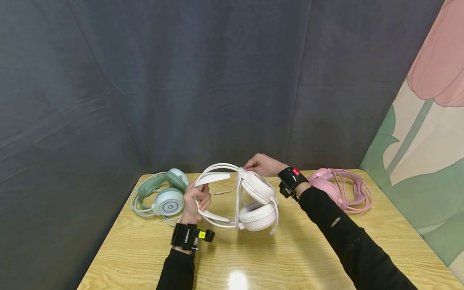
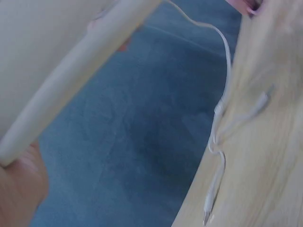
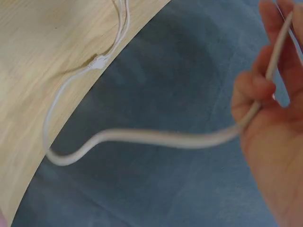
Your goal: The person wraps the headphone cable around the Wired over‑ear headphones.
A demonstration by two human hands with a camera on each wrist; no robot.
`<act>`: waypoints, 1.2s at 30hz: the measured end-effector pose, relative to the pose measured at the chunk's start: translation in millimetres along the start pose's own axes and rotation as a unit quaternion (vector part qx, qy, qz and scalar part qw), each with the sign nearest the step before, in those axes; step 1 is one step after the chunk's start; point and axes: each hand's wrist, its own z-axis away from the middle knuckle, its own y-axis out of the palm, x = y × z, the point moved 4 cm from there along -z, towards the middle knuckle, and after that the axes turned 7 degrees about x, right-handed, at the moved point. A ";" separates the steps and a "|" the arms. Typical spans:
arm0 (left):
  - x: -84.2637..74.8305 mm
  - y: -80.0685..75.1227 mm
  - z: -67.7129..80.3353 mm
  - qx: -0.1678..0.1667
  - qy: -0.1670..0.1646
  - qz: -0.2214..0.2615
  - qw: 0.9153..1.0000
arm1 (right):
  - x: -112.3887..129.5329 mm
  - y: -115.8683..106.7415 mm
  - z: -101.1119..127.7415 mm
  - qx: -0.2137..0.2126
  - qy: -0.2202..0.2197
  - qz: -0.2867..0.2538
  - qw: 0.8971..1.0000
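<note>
My left hand [image 1: 195,201] grips the headband of a pair of white headphones [image 1: 258,217], lifted above the table. Its ear cups face right, and loops of white cable run around the headband and cups. At the upper right of the headphones, my right hand [image 1: 265,165] holds the white cable [image 3: 156,138]. In the right wrist view this cable crosses the palm and passes up between thumb and fingers. The cable's loose end, with a Y-split [image 3: 98,62] and plugs [image 2: 208,203], trails on the wooden table.
Mint green headphones [image 1: 169,202] with wound cable lie on the table at left, close to my left hand. Pink headphones [image 1: 326,187] lie at right, partly behind my right forearm. A dark grey curtain [image 1: 217,80] hangs behind the wooden table [image 1: 145,257].
</note>
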 end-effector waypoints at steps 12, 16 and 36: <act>2.5 -2.6 -0.5 -0.024 -0.011 0.109 0.994 | -42.3 17.1 29.5 -0.018 0.023 -0.044 0.999; 3.9 -6.4 -0.2 -0.047 -0.018 0.125 0.991 | -54.9 19.4 39.1 -0.052 0.056 -0.021 0.997; 0.3 -20.3 11.3 -0.177 0.057 0.269 0.945 | -57.2 91.9 46.8 -0.053 0.033 0.170 0.984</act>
